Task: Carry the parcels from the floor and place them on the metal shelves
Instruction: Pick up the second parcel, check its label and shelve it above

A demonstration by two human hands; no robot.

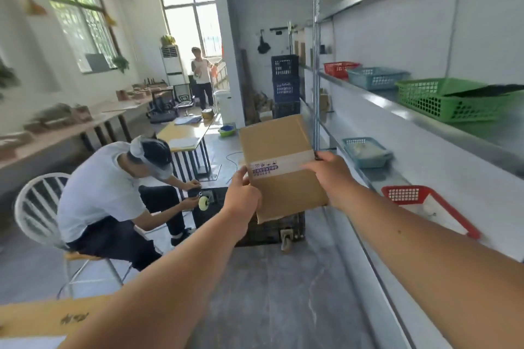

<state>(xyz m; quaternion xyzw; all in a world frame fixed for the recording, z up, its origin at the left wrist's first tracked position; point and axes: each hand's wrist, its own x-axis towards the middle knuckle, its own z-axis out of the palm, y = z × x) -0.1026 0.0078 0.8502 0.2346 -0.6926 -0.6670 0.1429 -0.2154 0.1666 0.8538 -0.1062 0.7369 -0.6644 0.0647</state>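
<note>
Head view, parcel [279, 161] held by both hands, metal shelves [402, 110] right, seated person [113, 187] left.

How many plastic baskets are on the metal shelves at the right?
5. On the upper shelf: a red basket, a blue basket and a green basket. On the shelf below: a second blue basket and a nearer red basket. Others may be hidden farther along.
</note>
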